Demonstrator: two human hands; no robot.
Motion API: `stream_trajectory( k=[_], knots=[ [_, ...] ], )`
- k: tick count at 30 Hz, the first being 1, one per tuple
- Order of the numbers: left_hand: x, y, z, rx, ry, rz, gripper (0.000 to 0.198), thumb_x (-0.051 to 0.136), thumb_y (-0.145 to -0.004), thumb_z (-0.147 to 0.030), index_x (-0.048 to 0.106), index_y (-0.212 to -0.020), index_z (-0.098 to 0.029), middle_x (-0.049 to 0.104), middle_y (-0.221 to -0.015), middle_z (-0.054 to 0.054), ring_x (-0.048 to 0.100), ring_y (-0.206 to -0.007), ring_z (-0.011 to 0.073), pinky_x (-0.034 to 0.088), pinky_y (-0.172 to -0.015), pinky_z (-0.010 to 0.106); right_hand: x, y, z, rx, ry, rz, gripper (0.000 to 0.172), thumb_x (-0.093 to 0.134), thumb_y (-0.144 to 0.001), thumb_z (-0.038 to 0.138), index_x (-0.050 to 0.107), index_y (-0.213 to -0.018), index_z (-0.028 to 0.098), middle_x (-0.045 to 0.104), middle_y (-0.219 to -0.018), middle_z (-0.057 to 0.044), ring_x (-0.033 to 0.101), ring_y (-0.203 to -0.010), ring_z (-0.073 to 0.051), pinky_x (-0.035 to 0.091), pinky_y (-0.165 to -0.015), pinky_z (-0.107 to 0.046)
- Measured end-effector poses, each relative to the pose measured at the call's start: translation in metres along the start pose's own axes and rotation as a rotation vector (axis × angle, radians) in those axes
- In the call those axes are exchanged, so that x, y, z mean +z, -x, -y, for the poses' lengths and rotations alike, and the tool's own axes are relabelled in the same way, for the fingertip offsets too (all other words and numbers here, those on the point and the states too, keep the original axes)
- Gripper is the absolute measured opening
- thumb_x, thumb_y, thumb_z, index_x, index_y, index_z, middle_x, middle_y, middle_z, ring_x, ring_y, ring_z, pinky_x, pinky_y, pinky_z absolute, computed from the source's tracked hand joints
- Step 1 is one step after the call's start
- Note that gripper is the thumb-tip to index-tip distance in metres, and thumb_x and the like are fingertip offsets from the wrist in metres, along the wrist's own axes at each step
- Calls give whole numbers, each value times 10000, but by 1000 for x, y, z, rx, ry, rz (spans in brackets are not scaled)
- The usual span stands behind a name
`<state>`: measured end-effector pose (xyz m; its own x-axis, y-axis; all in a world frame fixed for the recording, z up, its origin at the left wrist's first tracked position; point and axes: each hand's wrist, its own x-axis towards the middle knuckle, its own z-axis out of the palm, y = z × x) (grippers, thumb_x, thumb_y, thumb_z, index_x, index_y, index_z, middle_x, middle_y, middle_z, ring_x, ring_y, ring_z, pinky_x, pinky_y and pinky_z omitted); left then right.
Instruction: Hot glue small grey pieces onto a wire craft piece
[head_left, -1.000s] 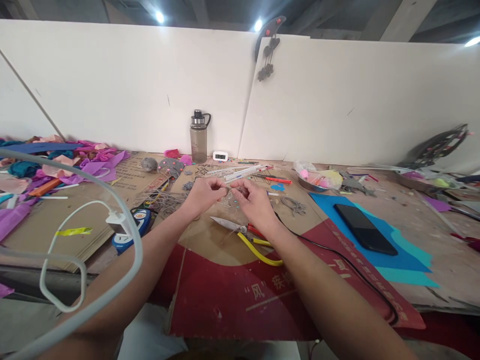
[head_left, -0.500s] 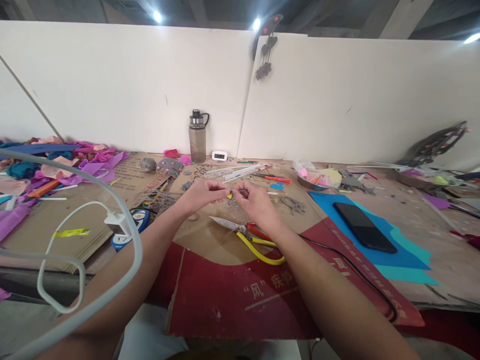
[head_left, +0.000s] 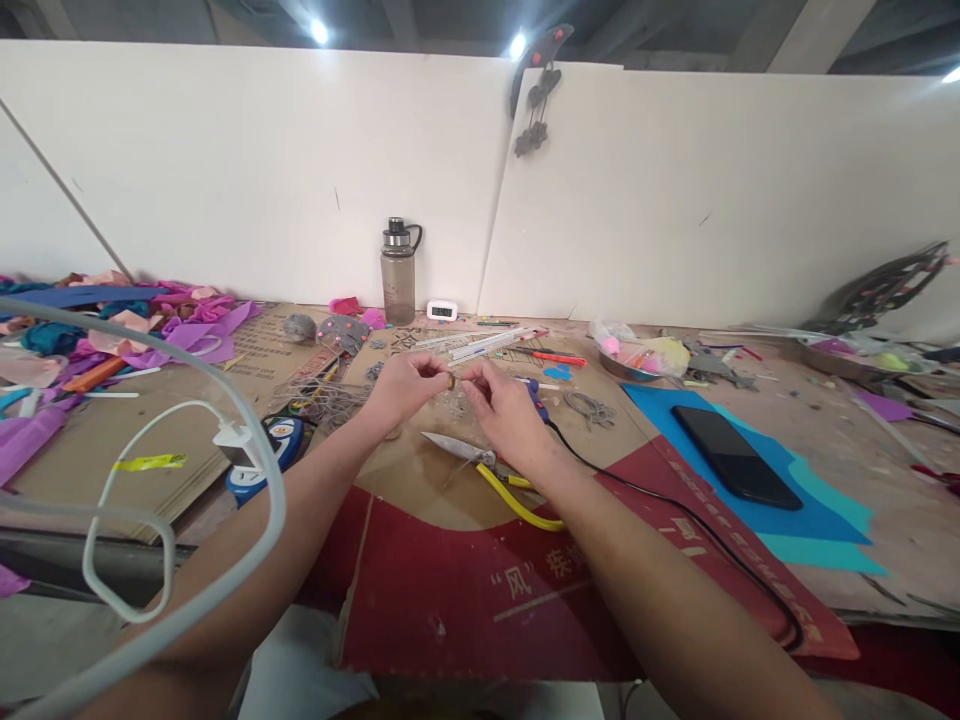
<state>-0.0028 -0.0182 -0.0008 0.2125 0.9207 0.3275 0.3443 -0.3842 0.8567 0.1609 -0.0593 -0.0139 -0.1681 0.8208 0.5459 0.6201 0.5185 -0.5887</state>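
My left hand (head_left: 407,392) and my right hand (head_left: 506,408) meet over the cardboard, fingers closed in pinches. Between the fingertips is a tiny dark and yellowish piece (head_left: 451,381), held by the left fingers; its kind is too small to tell. The right fingertips are close to it, and whether they grip anything is unclear. Below the hands lie scissors (head_left: 480,458) with yellow handles, partly behind my right wrist. Just beyond the right hand shows a blue tool (head_left: 535,398) with a black cable (head_left: 660,486), mostly hidden.
Grey wire bundles (head_left: 330,400) and a blue tape measure (head_left: 281,440) lie left; a white charging cable (head_left: 274,490) loops in front. A bottle (head_left: 398,275) and small clock (head_left: 442,310) stand behind. White sticks (head_left: 491,345) lie beyond the hands. A phone (head_left: 735,455) rests on blue sheets (head_left: 817,510) at right.
The fingertips have shifted slightly and the small piece shows more clearly. The blue tool has come into sight beside my right hand; the red part by the scissors no longer shows.
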Motion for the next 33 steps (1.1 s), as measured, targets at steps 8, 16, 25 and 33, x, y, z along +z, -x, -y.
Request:
stream_trajectory(
  k=[8, 16, 25, 33],
  knots=[
    [-2, -7, 8, -157, 441, -123, 97, 647, -639, -236, 592, -620, -158, 521, -490, -33, 411, -424, 64, 305, -432, 212, 9, 6, 1, -68, 48, 81, 201, 393, -918, 225, 537, -780, 199, 587, -742, -11, 518, -694, -153, 367, -667, -276],
    [-13, -13, 10, -158, 776, -290, 144, 709, -597, -189, 574, -616, -141, 538, -553, -28, 512, -503, 63, 382, -469, 179, 9, 13, 8, -177, 67, 239, 235, 390, -955, 233, 613, -901, 180, 633, -866, -51, 561, -813, -160, 396, -737, -276],
    [-38, -24, 22, -247, 1164, -392, 140, 691, -674, -176, 565, -726, -146, 559, -613, -43, 460, -459, 30, 324, -413, 156, -7, 27, 47, -622, -22, 545, 289, 469, -933, 421, 683, -875, 237, 652, -876, -8, 553, -857, -150, 398, -818, -297],
    [-31, -17, 12, -186, 1069, -342, 197, 713, -627, -178, 538, -716, -160, 523, -633, -53, 448, -491, 37, 304, -408, 162, -39, -5, -26, 141, 388, 13, 267, 444, -927, 350, 628, -897, 159, 663, -905, -101, 594, -850, -207, 442, -776, -333]
  ],
)
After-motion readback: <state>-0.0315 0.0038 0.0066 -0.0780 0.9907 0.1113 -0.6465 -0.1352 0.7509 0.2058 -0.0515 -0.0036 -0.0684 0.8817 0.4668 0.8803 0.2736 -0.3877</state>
